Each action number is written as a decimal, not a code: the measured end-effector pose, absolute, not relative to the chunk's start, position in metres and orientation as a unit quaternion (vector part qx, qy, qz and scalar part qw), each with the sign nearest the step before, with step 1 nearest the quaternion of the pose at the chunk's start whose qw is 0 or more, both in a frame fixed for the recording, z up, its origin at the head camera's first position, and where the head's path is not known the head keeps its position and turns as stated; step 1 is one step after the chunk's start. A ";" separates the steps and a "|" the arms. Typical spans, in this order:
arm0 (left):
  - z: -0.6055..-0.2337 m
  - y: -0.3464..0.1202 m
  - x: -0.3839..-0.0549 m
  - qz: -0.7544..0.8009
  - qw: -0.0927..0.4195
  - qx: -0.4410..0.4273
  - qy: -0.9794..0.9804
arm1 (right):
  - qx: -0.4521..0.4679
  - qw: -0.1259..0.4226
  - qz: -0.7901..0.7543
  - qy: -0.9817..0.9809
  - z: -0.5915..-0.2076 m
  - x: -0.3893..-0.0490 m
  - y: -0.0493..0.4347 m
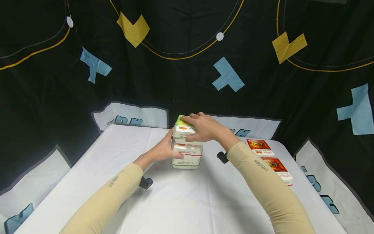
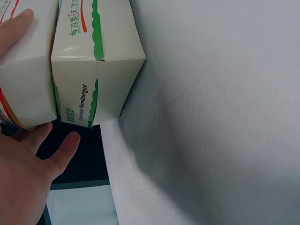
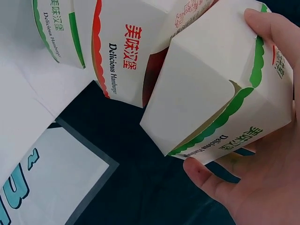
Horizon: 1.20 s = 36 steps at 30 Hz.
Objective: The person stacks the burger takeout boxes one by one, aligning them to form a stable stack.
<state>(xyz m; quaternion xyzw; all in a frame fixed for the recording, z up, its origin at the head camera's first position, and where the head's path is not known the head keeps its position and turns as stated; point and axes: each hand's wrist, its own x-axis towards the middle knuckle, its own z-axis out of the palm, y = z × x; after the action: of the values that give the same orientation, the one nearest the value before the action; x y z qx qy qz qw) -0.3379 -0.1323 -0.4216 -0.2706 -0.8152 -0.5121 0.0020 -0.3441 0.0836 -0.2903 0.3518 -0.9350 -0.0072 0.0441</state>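
Note:
Three white paper hamburger boxes form a column at the middle of the table's far part. My right hand (image 1: 205, 126) grips the top one, a green-trimmed hamburger box (image 3: 201, 79), with thumb and fingers on opposite sides. That box sits tilted against the red-trimmed hamburger box (image 3: 126, 56) below it in the right wrist view. My left hand (image 1: 162, 148) holds the red-trimmed box, its thumb across the front and its fingers round the far side. At the bottom, another green-trimmed hamburger box (image 2: 77, 51) stands on the white cloth.
Two hamburger boxes with red picture lids, a farther box (image 1: 258, 144) and a nearer box (image 1: 274, 164), lie at the right by my right forearm. Behind the white-covered table (image 1: 175, 204) hangs a black curtain (image 1: 175, 84) with tape pieces.

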 end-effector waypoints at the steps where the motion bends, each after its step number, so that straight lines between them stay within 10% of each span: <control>1: -0.421 -0.132 -0.338 -0.513 0.002 -0.270 -0.815 | 0.352 0.043 -0.009 -0.935 -0.290 -0.344 0.083; 36: -0.422 -0.134 -0.338 -0.504 0.000 -0.274 -0.819 | 0.339 0.031 -0.024 -0.940 -0.288 -0.341 0.084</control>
<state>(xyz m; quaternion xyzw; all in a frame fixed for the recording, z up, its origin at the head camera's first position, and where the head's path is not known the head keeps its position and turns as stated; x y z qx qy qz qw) -0.3384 -0.1336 -0.4223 -0.2743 -0.8191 -0.5039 -0.0004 -0.3409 0.0836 -0.2881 0.3389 -0.9400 -0.0244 0.0309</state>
